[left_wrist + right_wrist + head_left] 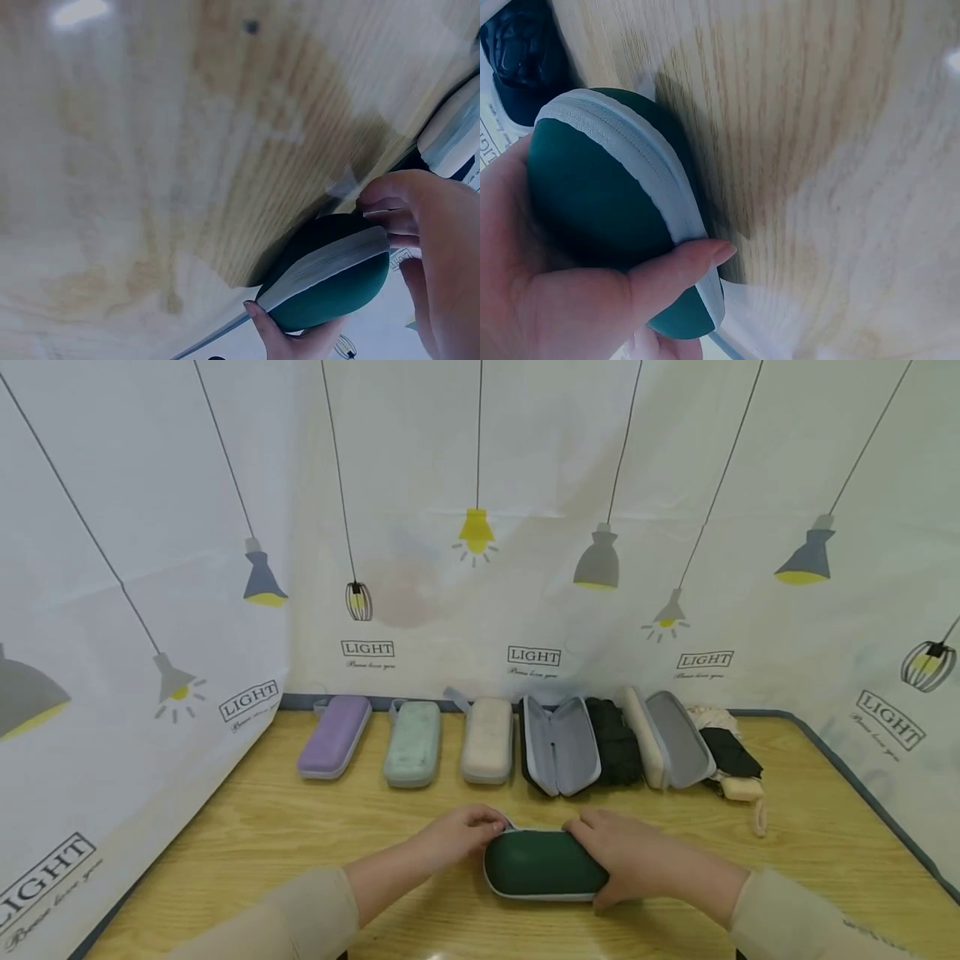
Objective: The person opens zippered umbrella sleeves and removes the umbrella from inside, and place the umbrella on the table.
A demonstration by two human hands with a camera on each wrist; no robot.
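Note:
A dark green zip case (536, 864) with a light grey zipper band lies near the front of the table, long side facing me. My right hand (618, 852) grips its right end, and in the right wrist view the thumb (679, 270) lies across the grey zipper band (656, 176). At the far left corner, the fingers of my left hand (461, 833) are curled and pinch the case's edge beside a small grey strap (507, 818). Whether they hold the strap or a zipper pull is hidden. The case's zipper appears closed on the near side.
Along the back of the wood-grain table (300, 843) stand a purple case (335, 739), a mint case (412, 743), a cream case (487, 739), an opened grey-lined case (558, 743), black folded fabric (615, 743), another opened case (678, 739) and a bundle (731, 752). Printed cloth surrounds it.

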